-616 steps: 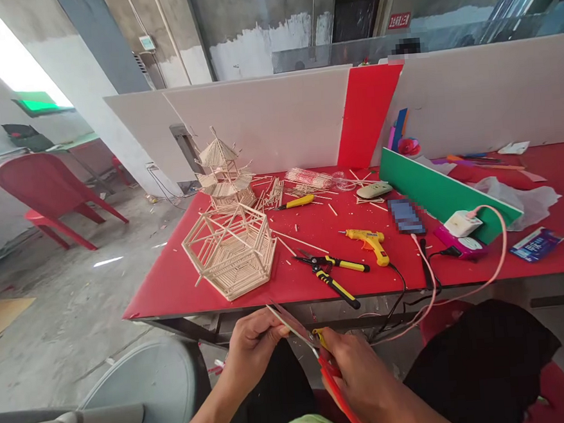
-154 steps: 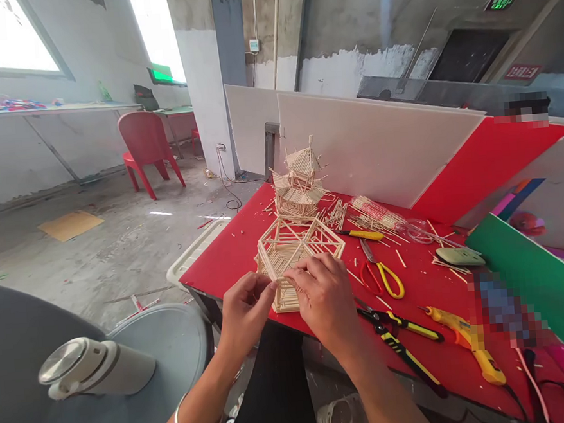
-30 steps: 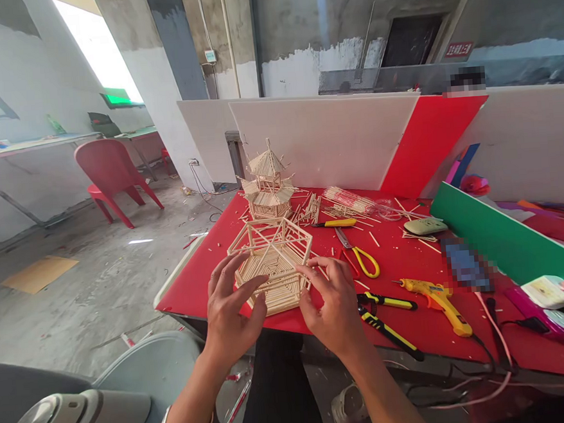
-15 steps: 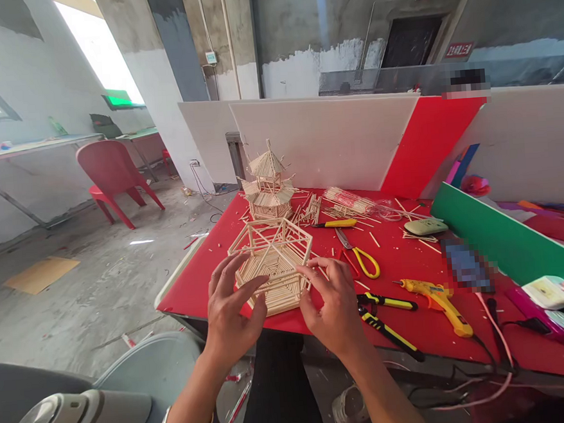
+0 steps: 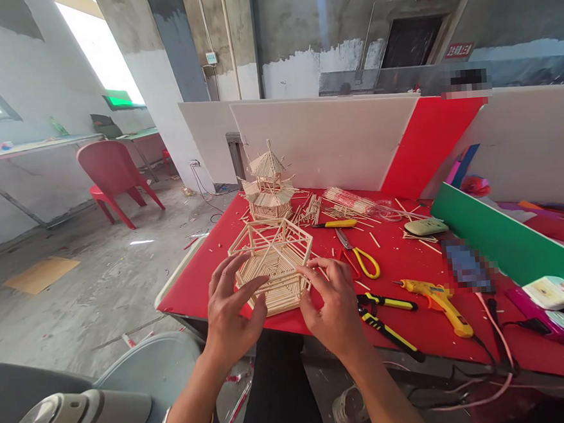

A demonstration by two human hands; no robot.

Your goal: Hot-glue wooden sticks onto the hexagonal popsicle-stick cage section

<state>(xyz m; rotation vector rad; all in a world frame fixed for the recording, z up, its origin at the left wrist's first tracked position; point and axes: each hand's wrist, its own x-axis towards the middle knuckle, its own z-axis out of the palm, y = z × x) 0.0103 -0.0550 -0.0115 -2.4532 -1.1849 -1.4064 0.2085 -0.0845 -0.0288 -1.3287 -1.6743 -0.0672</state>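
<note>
On the red table (image 5: 191,290), a finished stick pagoda (image 5: 268,185) stands just beyond the hexagonal stick frame (image 5: 273,260), at its 12 o'clock. At the frame's 3 o'clock lie the yellow-handled scissors (image 5: 361,259), with a yellow utility knife (image 5: 335,224) and a bundle of sticks (image 5: 353,201) at 2 o'clock. Black-and-yellow cutters (image 5: 390,321) and a yellow glue gun (image 5: 437,296) lie at 4 o'clock, close to the right hand (image 5: 334,306). Nothing stands between the hands and the frame. The frame sits at the table's near edge, at 1 o'clock from the left hand (image 5: 231,308) and 11 o'clock from the right. Both hands are spread, fingers apart, their tips touching the frame's near sides without closing around it
</note>
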